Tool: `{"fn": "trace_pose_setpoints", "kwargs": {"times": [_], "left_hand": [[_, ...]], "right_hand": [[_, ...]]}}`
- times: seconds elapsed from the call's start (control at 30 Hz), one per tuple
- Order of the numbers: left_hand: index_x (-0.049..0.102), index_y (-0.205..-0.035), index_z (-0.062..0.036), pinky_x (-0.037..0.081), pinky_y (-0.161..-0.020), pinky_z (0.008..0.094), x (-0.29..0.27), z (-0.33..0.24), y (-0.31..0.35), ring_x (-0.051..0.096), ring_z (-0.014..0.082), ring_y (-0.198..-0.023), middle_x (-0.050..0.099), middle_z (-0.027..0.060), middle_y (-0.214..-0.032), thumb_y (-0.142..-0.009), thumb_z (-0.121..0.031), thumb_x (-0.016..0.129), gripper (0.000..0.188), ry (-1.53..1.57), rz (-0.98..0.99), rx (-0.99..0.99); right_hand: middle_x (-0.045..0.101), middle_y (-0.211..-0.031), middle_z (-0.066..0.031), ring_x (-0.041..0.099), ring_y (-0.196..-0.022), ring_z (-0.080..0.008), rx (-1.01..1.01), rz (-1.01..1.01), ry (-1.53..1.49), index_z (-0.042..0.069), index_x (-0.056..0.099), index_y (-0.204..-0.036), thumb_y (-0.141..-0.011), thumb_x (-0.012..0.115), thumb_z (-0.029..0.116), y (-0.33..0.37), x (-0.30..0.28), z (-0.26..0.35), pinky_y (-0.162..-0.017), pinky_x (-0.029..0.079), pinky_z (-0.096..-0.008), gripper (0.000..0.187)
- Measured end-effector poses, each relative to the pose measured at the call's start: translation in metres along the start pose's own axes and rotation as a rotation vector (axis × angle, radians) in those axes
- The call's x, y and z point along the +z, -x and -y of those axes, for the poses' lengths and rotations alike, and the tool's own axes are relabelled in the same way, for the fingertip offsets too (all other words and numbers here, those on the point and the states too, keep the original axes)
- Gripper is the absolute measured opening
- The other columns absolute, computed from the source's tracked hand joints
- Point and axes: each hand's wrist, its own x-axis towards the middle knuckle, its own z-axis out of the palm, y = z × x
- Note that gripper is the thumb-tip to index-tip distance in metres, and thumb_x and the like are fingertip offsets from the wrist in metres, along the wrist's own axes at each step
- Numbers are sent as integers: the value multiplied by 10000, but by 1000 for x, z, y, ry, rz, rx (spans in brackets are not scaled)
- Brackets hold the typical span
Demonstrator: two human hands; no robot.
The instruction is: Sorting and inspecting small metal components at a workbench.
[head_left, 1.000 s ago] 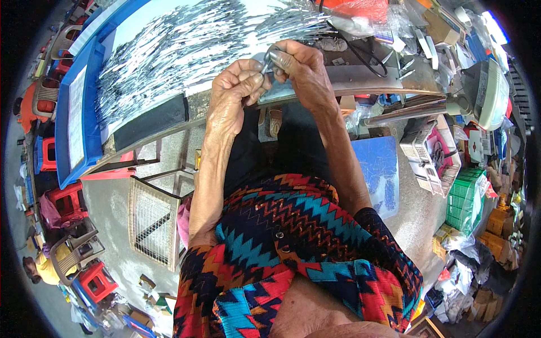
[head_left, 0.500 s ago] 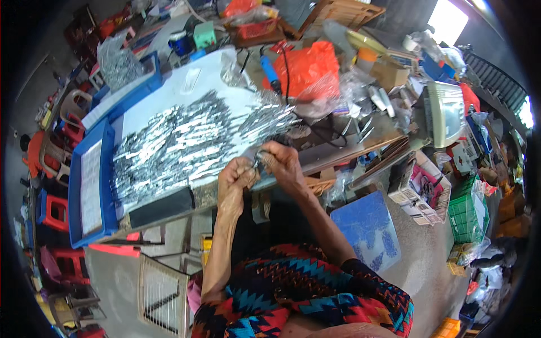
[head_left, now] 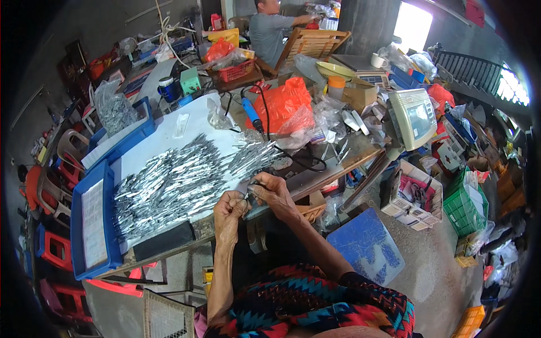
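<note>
Lowered from the silver heap (head_left: 180, 180), my left hand (head_left: 230, 208) and right hand (head_left: 273, 194) now pinch one small metal piece (head_left: 251, 188) together at the counter (head_left: 315, 177) edge.

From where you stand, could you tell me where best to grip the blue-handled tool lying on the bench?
Grip the blue-handled tool around the middle of its thick blue handle, coming down from above. It lies flat, so the handle's top is exposed, and its black cord trails off one end, so stay clear of that end and the orange bag beside it.
</note>
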Motion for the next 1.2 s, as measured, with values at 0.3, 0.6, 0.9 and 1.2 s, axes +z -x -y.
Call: {"fn": "trace_pose_setpoints", "kwargs": {"times": [0.3,0.6,0.9,1.2], "left_hand": [[506,-856,-24,307,-493,180,3,1,3,407,60,-528,544,24,-635,-798,-79,583,111,-27,-2,-2],[507,-873,-39,303,-481,168,5,0,1,417,47,-523,553,17,-641,-811,-83,569,99,-31,-19,-3],[498,-884,-52,290,-463,160,4,1,-4,406,39,-516,576,29,-669,-806,-113,586,133,-86,15,2],[469,-900,-55,302,-496,169,21,5,-11,408,46,-535,582,51,-686,-808,-10,527,117,-69,55,2]], "right_hand": [[456,-630,34,397,-566,-33,-29,11,11,3,518,-766,-790,537,78,3,0,2,-491,324,-193,80],[442,-606,35,379,-536,-32,-51,-13,53,5,515,-786,-822,539,97,2,2,-1,-468,303,-196,101],[442,-656,32,386,-600,-38,-69,-71,57,10,509,-785,-813,511,87,-3,-20,-6,-515,331,-201,82],[453,-683,47,389,-615,-43,-199,-280,263,-2,525,-856,-810,540,100,1,-44,-24,-518,339,-209,113]]}}
